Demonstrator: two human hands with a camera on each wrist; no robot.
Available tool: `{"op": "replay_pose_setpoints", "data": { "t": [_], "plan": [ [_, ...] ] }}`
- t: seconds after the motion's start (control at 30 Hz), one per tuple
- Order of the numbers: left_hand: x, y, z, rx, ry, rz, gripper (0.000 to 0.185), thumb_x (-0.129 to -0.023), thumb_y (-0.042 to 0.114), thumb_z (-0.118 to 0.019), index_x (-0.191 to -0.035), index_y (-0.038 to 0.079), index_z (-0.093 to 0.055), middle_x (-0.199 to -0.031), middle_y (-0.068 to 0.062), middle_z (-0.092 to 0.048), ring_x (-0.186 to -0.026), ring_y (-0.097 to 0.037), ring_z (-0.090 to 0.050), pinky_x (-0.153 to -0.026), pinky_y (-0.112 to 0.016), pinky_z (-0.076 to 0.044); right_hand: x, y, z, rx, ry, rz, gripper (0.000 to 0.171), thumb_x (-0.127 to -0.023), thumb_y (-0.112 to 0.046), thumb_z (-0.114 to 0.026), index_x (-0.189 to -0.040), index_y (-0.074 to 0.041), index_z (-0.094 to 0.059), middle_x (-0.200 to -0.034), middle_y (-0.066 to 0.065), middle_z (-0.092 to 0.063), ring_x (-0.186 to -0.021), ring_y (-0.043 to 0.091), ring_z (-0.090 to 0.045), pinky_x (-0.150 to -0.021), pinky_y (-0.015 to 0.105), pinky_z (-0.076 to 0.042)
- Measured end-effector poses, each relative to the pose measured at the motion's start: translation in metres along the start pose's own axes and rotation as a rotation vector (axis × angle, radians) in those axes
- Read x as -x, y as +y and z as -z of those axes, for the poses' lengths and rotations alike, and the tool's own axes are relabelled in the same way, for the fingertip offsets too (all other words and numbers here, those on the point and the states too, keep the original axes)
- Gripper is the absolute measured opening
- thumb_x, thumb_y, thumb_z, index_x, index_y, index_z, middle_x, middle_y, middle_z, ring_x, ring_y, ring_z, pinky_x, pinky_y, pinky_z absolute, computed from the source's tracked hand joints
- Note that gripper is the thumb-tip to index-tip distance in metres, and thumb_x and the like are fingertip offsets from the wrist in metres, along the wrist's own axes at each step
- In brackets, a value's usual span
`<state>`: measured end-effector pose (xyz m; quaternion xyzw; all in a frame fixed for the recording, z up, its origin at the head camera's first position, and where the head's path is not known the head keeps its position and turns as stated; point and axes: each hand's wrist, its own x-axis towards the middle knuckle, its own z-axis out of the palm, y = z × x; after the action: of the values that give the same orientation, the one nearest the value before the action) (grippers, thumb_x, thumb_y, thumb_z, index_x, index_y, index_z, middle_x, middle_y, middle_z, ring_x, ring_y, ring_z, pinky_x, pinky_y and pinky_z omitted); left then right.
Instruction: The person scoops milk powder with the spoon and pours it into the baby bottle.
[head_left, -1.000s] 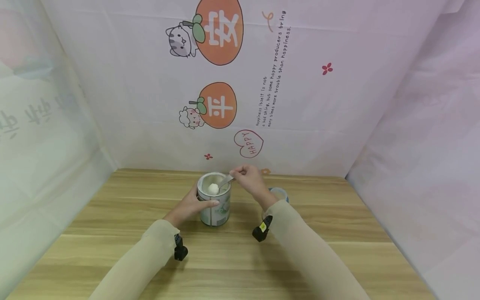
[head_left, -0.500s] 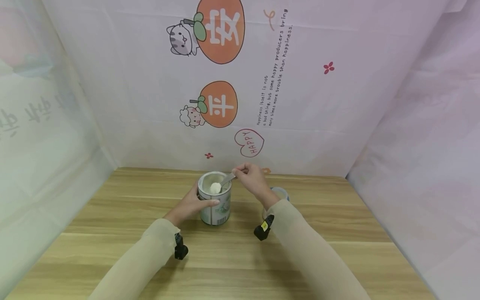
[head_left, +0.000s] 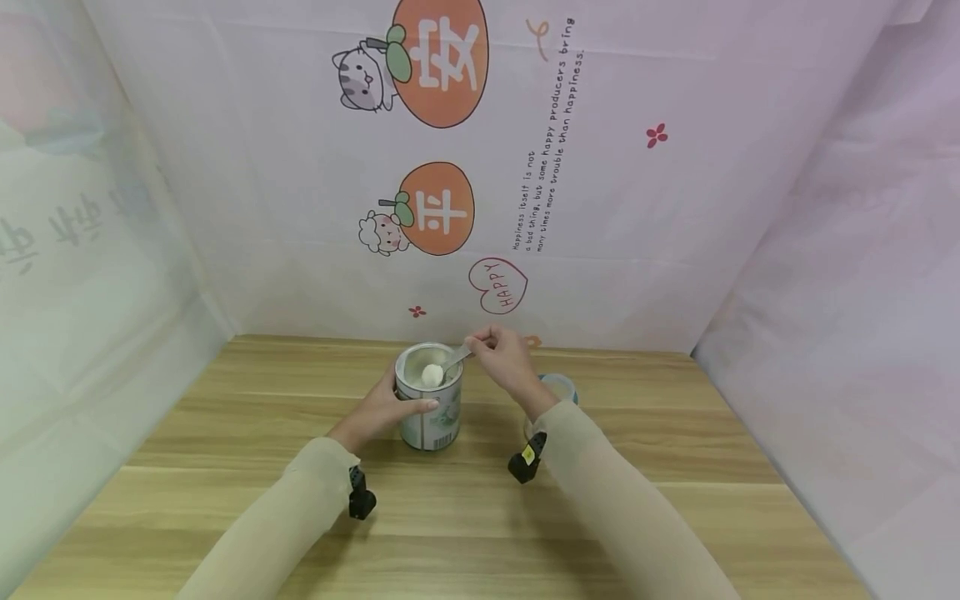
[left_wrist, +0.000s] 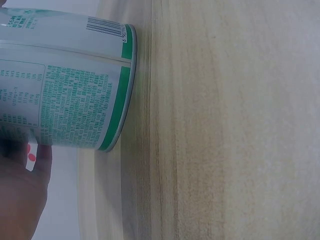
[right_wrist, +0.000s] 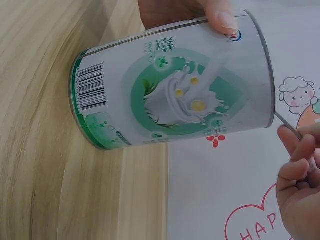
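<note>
A white and green milk powder tin [head_left: 430, 427] stands upright on the table, its top uncovered. My left hand [head_left: 380, 407] grips its left side near the rim, thumb across the front; in the right wrist view that thumb lies over the printed label [right_wrist: 175, 97]. With fingers and thumb, my right hand [head_left: 504, 360] pinches the handle of a metal spoon [head_left: 458, 356] at the tin's right rim. A rounded heap of pale powder [head_left: 432, 376] sits on the spoon's bowl, inside the tin's mouth. The tin wall hides the spoon's bowl from the right wrist camera.
Partly hidden behind my right forearm is a clear container [head_left: 560, 386] with a blue edge. The wood-grain table [head_left: 450, 533] ends at a white printed cloth [head_left: 615, 250] at the back, with more cloth at both sides.
The spoon with its powder and my right hand have shifted very slightly to the right within the last second. My left hand keeps its grip on the tin.
</note>
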<state>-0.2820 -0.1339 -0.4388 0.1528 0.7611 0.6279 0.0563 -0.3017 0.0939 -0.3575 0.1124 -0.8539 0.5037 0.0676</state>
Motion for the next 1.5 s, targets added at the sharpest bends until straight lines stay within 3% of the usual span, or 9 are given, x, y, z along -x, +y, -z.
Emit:
{"op": "replay_pose_setpoints", "data": {
  "t": [0.2, 0.37, 0.5, 0.73, 1.07, 1.33, 1.5],
  "plan": [
    [0.001, 0.001, 0.0, 0.004, -0.006, 0.001, 0.094, -0.083, 0.032, -0.084, -0.155, 0.03, -0.024, -0.15, -0.006, -0.04, -0.138, -0.03, -0.037, -0.113, -0.061, -0.023, 0.001, 0.002, 0.0, 0.003, 0.006, 0.013, 0.017, -0.099, -0.024, -0.066, -0.097, -0.008, -0.069, -0.089, 0.005, -0.071, -0.076, 0.019, -0.058, -0.065, 0.033, -0.048],
    [0.002, 0.002, -0.001, -0.005, 0.001, 0.014, 0.094, -0.083, 0.034, -0.084, -0.156, 0.03, -0.024, -0.151, -0.006, -0.04, -0.139, -0.031, -0.036, -0.114, -0.061, -0.022, -0.001, 0.003, 0.0, -0.061, 0.018, -0.045, 0.018, -0.099, -0.023, -0.066, -0.099, -0.005, -0.069, -0.097, 0.011, -0.071, -0.084, 0.02, -0.062, -0.073, 0.033, -0.051],
    [0.003, 0.003, -0.001, -0.009, 0.009, 0.018, 0.095, -0.082, 0.034, -0.085, -0.155, 0.031, -0.024, -0.151, -0.006, -0.04, -0.139, -0.031, -0.037, -0.113, -0.061, -0.024, -0.003, 0.002, 0.004, -0.156, 0.025, -0.095, 0.019, -0.099, -0.021, -0.065, -0.101, -0.003, -0.068, -0.1, 0.016, -0.071, -0.083, 0.023, -0.06, -0.071, 0.03, -0.049],
    [0.001, 0.0, 0.001, 0.001, -0.009, -0.01, 0.095, -0.082, 0.034, -0.085, -0.155, 0.034, -0.024, -0.15, -0.004, -0.04, -0.138, -0.029, -0.038, -0.113, -0.061, -0.024, -0.003, -0.003, 0.014, -0.254, 0.021, -0.125, 0.02, -0.098, -0.019, -0.065, -0.106, -0.001, -0.067, -0.098, 0.012, -0.07, -0.084, 0.016, -0.059, -0.076, 0.027, -0.051],
    [0.001, -0.002, 0.002, -0.011, -0.007, 0.005, 0.096, -0.081, 0.037, -0.085, -0.155, 0.035, -0.024, -0.15, -0.004, -0.041, -0.14, -0.031, -0.035, -0.113, -0.061, -0.023, 0.002, -0.007, 0.031, -0.224, 0.012, -0.149, 0.027, -0.097, -0.027, -0.065, -0.11, -0.002, -0.066, -0.106, 0.01, -0.069, -0.097, 0.022, -0.06, -0.094, 0.04, -0.052],
    [0.001, -0.002, 0.002, 0.005, -0.009, 0.004, 0.096, -0.081, 0.037, -0.086, -0.154, 0.037, -0.025, -0.148, -0.003, -0.042, -0.141, -0.032, -0.034, -0.112, -0.062, -0.025, 0.006, -0.009, 0.048, -0.243, 0.027, -0.138, 0.025, -0.099, -0.026, -0.064, -0.107, -0.003, -0.065, -0.106, 0.016, -0.071, -0.082, 0.015, -0.055, -0.077, 0.027, -0.05],
    [0.0, -0.003, 0.003, 0.002, -0.014, -0.01, 0.096, -0.081, 0.036, -0.085, -0.155, 0.035, -0.024, -0.148, -0.005, -0.042, -0.139, -0.032, -0.037, -0.113, -0.062, -0.025, 0.01, -0.006, 0.058, -0.246, 0.036, -0.133, 0.025, -0.099, -0.025, -0.064, -0.108, -0.002, -0.063, -0.104, 0.012, -0.071, -0.084, 0.014, -0.057, -0.08, 0.028, -0.051]
  ]
}}
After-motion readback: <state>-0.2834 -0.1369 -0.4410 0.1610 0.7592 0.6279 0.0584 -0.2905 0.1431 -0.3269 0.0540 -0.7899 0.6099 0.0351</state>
